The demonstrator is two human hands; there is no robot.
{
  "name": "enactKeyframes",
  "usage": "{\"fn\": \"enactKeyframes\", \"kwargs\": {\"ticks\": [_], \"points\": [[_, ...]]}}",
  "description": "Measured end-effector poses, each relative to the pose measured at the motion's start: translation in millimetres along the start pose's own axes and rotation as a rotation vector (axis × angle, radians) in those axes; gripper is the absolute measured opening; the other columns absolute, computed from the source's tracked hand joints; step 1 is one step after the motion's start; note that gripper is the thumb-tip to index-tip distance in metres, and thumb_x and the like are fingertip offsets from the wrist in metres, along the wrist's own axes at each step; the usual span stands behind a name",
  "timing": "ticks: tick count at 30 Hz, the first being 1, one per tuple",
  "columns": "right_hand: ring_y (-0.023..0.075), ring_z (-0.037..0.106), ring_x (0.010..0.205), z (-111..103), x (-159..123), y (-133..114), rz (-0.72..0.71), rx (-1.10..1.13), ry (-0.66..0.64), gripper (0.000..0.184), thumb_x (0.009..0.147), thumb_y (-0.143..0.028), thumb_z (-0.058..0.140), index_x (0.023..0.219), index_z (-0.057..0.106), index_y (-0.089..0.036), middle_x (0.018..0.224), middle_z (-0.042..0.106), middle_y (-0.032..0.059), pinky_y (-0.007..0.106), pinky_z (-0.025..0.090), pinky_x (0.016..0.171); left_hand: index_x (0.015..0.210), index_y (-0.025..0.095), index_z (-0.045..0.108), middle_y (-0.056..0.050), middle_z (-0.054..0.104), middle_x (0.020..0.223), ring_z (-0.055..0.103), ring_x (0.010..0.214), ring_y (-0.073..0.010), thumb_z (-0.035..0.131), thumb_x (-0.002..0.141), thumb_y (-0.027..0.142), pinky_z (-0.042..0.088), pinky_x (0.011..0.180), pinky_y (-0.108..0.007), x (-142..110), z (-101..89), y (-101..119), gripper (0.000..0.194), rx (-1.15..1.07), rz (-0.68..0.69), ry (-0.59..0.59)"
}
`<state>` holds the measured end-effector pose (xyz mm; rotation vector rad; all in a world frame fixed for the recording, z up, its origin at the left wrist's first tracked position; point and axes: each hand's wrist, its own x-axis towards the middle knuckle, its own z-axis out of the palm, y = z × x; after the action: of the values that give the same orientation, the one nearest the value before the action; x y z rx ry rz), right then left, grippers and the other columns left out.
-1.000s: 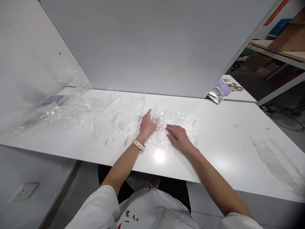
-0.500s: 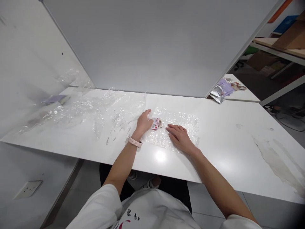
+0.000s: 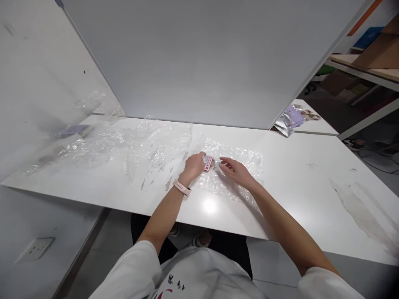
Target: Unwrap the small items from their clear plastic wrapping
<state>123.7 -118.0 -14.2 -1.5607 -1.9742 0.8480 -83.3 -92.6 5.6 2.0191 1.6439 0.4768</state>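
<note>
A small packet with a red and white label is above a sheet of clear bubble wrap on the white table. My left hand, a pink band on its wrist, is closed at the packet's left edge, with thumb and fingers gripping it. Just right of the packet, my right hand hovers over the wrap, fingers a little apart and holding nothing. A brownish item shows at the label's right side, too small to make out.
Crumpled clear plastic film covers the table's left part, with a purple packet by the wall. A grey panel stands along the back. Purple and silver packets lie at the back right.
My left hand has shifted right and closed more on the packet, which is tilted and moved slightly right. My right hand has risen off the bubble wrap.
</note>
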Motion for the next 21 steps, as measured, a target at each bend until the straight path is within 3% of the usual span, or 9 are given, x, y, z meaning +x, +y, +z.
{"fn": "enactKeyframes", "kwargs": {"ticks": [4, 8, 10, 12, 15, 18, 21], "points": [[0.0273, 0.063, 0.103, 21.5, 25.3, -12.7, 0.006, 0.015, 0.097, 0.057, 0.086, -0.049, 0.063, 0.136, 0.058, -0.020, 0.122, 0.065, 0.0138, 0.044, 0.051, 0.089, 0.125, 0.018, 0.062, -0.005, 0.071, 0.093, 0.067, 0.082, -0.0189, 0.049, 0.082, 0.003, 0.051, 0.080, -0.030, 3.0, 5.8, -2.8, 0.047, -0.223, 0.007, -0.038], [0.0229, 0.064, 0.094, 36.8, 29.0, -9.4, 0.012, 0.233, 0.098, 0.068, 0.078, -0.046, 0.072, 0.138, 0.053, -0.023, 0.109, 0.066, 0.0081, 0.039, 0.052, 0.084, 0.120, 0.019, 0.064, -0.002, 0.067, 0.081, 0.064, 0.074, -0.0171, 0.048, 0.079, 0.001, 0.051, 0.074, -0.028, 4.4, 7.6, -3.1, 0.047, -0.300, -0.002, -0.053], [0.0202, 0.064, 0.087, 36.5, 24.4, -7.0, 0.019, 0.330, 0.071, 0.076, 0.075, -0.042, 0.075, 0.143, 0.046, -0.026, 0.103, 0.066, 0.0046, 0.037, 0.053, 0.080, 0.119, 0.021, 0.064, -0.002, 0.067, 0.084, 0.063, 0.074, -0.0165, 0.049, 0.079, 0.003, 0.051, 0.072, -0.028, 4.6, 8.7, -1.6, 0.046, -0.299, 0.003, -0.056], [0.0190, 0.064, 0.083, 33.7, 19.4, -6.2, 0.020, 0.365, 0.054, 0.084, 0.073, -0.040, 0.076, 0.148, 0.041, -0.028, 0.103, 0.065, 0.0035, 0.036, 0.053, 0.078, 0.120, 0.022, 0.063, -0.003, 0.068, 0.094, 0.064, 0.078, -0.0171, 0.049, 0.081, 0.004, 0.053, 0.075, -0.030, 4.3, 10.1, 0.4, 0.045, -0.270, 0.016, -0.017], [0.0185, 0.063, 0.080, 29.0, 15.9, -5.5, 0.015, 0.401, 0.025, 0.088, 0.072, -0.038, 0.077, 0.151, 0.038, -0.028, 0.103, 0.063, 0.0043, 0.037, 0.054, 0.076, 0.123, 0.019, 0.062, -0.008, 0.069, 0.111, 0.063, 0.103, -0.0226, 0.042, 0.086, 0.003, 0.051, 0.092, -0.037, 2.9, 11.0, 2.1, 0.045, -0.095, 0.070, 0.172], [0.0198, 0.064, 0.082, 20.9, 17.5, -2.1, 0.076, 0.488, 0.043, 0.091, 0.073, -0.040, 0.077, 0.154, 0.035, -0.027, 0.102, 0.065, 0.0055, 0.039, 0.057, 0.080, 0.127, 0.021, 0.061, -0.010, 0.058, 0.139, 0.043, 0.138, -0.0297, 0.044, 0.088, 0.004, 0.031, 0.116, -0.052, 1.2, 10.1, -1.3, 0.046, 0.180, 0.161, 0.333], [0.0228, 0.067, 0.089, 0.9, 19.3, 3.5, 0.166, 0.647, 0.038, 0.093, 0.078, -0.041, 0.073, 0.158, 0.029, -0.024, 0.106, 0.069, 0.0082, 0.041, 0.059, 0.085, 0.130, 0.025, 0.060, -0.008, 0.043, 0.156, 0.022, 0.151, -0.0358, 0.056, 0.087, 0.012, 0.006, 0.122, -0.064, 1.2, 9.8, -8.8, 0.044, 0.347, 0.169, 0.267]]}}
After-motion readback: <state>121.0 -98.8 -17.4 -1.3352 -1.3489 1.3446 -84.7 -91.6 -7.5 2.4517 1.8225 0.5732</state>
